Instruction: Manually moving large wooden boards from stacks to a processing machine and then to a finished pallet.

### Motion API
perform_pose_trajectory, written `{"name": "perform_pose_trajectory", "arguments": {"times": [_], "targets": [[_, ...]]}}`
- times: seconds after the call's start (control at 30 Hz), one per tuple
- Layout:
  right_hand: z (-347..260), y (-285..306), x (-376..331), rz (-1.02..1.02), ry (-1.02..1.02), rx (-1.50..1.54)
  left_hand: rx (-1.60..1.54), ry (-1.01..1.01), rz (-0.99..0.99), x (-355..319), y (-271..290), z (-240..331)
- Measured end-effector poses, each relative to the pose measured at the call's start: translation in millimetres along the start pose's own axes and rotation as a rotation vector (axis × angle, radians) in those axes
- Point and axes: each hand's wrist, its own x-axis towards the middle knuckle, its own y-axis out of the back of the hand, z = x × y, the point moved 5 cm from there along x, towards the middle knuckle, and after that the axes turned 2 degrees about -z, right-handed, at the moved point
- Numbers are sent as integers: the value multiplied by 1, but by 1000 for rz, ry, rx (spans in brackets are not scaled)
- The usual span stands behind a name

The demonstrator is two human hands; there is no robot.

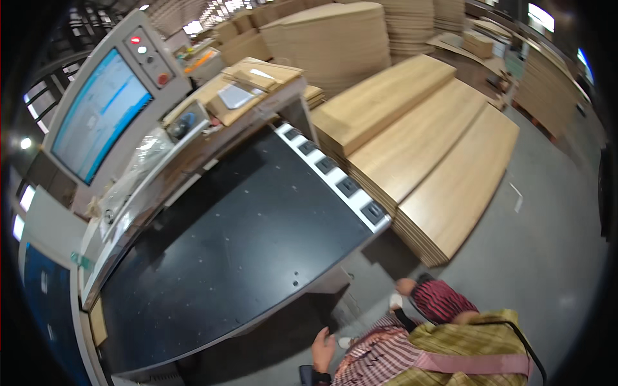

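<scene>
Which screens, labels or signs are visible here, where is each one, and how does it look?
Monitor screen: upper left, tilted in a pale grey housing; rectangular, lit light blue and white.
Button panel: above the screen's right corner; grey plate with red, green and grey round buttons.
Small green tag: left of the black machine table; writing too small to tell.
Both hands, left and right, hold nothing.

Left hand [324,348], at 6 o'clock in the head view: open, its fingers [328,334] loosely spread and pointing toward 12 o'clock, holding nothing; the wrist runs into a striped sleeve that rises from the lower edge. Right hand [405,285], toward 5 o'clock: only partly visible at the end of a dark red striped cuff, curled, its grasp indistinct. Both forearms bend close to the body, well apart from each other.
</scene>
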Motion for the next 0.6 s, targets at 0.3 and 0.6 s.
{"name": "perform_pose_trajectory", "arguments": {"times": [0.3,0.6], "targets": [[-256,-169,53,-541,340,-160,-912,1043,591,-267,102,-338],[-508,-59,18,-619,651,54,-442,741,931,-381,125,-383]]}}
